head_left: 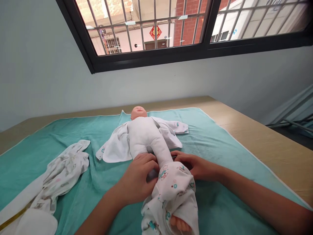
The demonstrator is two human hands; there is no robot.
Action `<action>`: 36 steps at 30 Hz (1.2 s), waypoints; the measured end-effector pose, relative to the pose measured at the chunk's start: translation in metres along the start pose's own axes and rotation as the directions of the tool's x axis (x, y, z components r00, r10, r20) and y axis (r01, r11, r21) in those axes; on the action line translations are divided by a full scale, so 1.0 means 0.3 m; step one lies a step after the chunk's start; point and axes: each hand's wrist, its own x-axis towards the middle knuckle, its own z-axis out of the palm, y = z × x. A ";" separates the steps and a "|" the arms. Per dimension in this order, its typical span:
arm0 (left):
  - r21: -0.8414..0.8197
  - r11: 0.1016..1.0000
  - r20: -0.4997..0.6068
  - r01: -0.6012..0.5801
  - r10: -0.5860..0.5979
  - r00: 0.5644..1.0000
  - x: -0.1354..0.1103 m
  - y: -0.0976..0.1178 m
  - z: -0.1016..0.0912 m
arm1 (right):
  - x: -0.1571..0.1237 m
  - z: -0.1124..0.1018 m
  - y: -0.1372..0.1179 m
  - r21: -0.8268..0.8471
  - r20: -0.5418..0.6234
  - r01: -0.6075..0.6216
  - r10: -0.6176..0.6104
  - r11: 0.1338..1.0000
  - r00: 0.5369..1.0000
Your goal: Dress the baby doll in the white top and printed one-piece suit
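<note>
A baby doll (pixel 144 130) lies on its back, head away from me, in an open white baby shirt (pixel 117 147) spread to both sides. White printed baby pants (pixel 176 184) are bunched around its leg on the right, and a foot (pixel 180 223) shows in the cloth at the bottom. My left hand (pixel 140 176) is curled between the doll's legs and the pants, its thumb against the fabric; its fingertips are partly hidden. On the other side, my right hand (pixel 187 163) has its fingers closed at the pants' upper edge, partly behind the cloth.
A teal cloth (pixel 110 182) covers much of the wooden table (pixel 246 140). At left lie crumpled printed baby clothes (pixel 66 173) and a white item (pixel 36 222) with a yellow strip. Behind stand a wall and a barred window (pixel 151 58).
</note>
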 end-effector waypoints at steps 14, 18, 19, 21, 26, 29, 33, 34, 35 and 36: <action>-0.181 0.983 0.262 -0.032 0.080 0.962 -0.012 -0.011 -0.086 | 0.008 0.051 0.038 0.193 -0.128 0.041 -0.016 0.980 0.992; -0.148 0.987 0.206 -0.058 0.088 0.975 -0.007 0.004 -0.067 | 0.010 0.065 0.030 0.151 -0.158 0.073 -0.049 0.986 0.986; -0.141 0.988 0.189 -0.057 0.084 0.978 -0.006 0.009 -0.061 | 0.011 0.070 0.029 0.131 -0.167 0.085 -0.062 0.988 0.984; -0.151 0.988 0.174 -0.038 0.065 0.983 -0.004 0.020 -0.050 | 0.012 0.079 0.028 0.077 -0.193 0.095 -0.079 0.992 0.978; -0.222 0.975 0.218 0.012 0.037 0.975 -0.002 0.031 -0.040 | 0.012 0.095 0.034 -0.061 -0.285 0.081 -0.095 0.995 0.954; -0.228 0.974 0.176 -0.002 0.043 0.983 -0.004 0.027 -0.025 | 0.008 0.097 0.036 -0.113 -0.329 0.128 -0.159 0.985 0.931; -0.145 0.988 0.087 -0.043 0.056 0.995 -0.008 0.020 0.021 | 0.003 0.092 0.030 -0.055 -0.322 0.180 -0.188 0.982 0.928; -0.120 0.991 0.059 -0.052 0.059 0.997 -0.009 0.018 0.036 | 0.003 0.089 0.029 -0.009 -0.322 0.179 -0.172 0.984 0.931; -0.100 0.993 0.028 -0.057 0.060 0.998 -0.010 0.018 0.050 | 0.004 0.086 0.029 0.047 -0.327 0.175 -0.151 0.983 0.933; -0.088 0.994 -0.006 -0.058 0.058 0.998 -0.011 0.017 0.065 | 0.006 0.082 0.030 0.109 -0.338 0.173 -0.127 0.979 0.933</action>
